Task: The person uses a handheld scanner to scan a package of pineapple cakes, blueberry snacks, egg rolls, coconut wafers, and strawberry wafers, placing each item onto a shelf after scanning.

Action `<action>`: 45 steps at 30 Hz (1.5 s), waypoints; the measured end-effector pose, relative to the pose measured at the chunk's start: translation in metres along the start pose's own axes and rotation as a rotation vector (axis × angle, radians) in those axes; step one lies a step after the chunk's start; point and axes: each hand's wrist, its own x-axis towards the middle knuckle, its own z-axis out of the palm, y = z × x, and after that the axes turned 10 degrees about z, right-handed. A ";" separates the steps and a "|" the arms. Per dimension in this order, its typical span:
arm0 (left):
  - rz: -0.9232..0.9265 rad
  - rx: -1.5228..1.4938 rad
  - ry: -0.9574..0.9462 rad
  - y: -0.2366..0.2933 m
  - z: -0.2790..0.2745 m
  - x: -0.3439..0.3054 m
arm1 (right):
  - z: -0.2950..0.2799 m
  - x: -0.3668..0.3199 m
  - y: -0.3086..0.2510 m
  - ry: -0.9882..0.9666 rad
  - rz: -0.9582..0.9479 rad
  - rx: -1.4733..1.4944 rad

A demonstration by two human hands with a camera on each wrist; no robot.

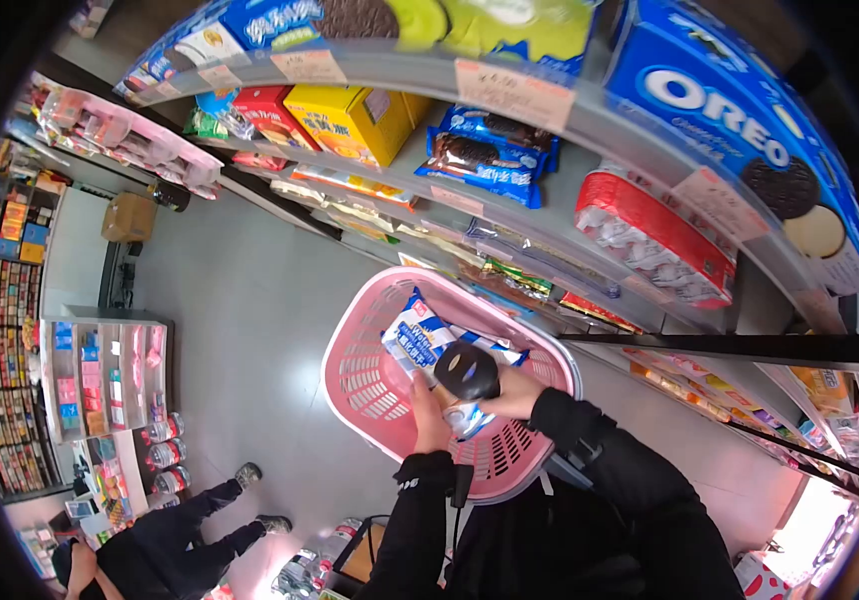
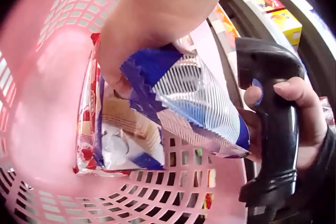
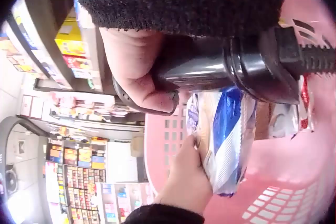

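My left hand (image 1: 431,418) grips a blue and white snack packet (image 1: 418,340) by its edge, over a pink basket (image 1: 350,345). In the left wrist view the packet (image 2: 197,103) has its striped side showing, above other packets (image 2: 131,140) lying in the basket. My right hand (image 1: 516,392) is curled round the handle of a black handheld scanner (image 1: 467,371), beside the packet. Seen from the right wrist, the scanner's handle (image 3: 205,66) ends in a coiled cord (image 3: 317,58), and the left hand (image 3: 184,182) pinches the packet below it.
Shelves with an Oreo box (image 1: 720,110), yellow box (image 1: 350,120) and blue packets (image 1: 490,155) curve round the front and right. Grey floor (image 1: 250,290) lies left of the basket. A person in dark clothes (image 1: 165,545) is at the lower left, near bottles (image 1: 168,455) and a white display rack (image 1: 110,380).
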 end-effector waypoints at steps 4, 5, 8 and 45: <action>-0.018 -0.105 -0.151 0.049 0.025 -0.048 | 0.003 -0.055 -0.039 -0.001 -0.169 0.002; -0.043 -0.114 -0.208 0.056 0.024 -0.057 | -0.003 -0.077 -0.061 -0.050 -0.142 0.042; -0.098 0.023 -0.221 0.082 0.052 -0.097 | -0.003 -0.126 -0.079 -0.213 -0.301 0.147; -1.002 -0.490 -1.386 -0.133 0.247 -0.419 | -0.055 -0.588 0.096 0.299 -0.394 0.038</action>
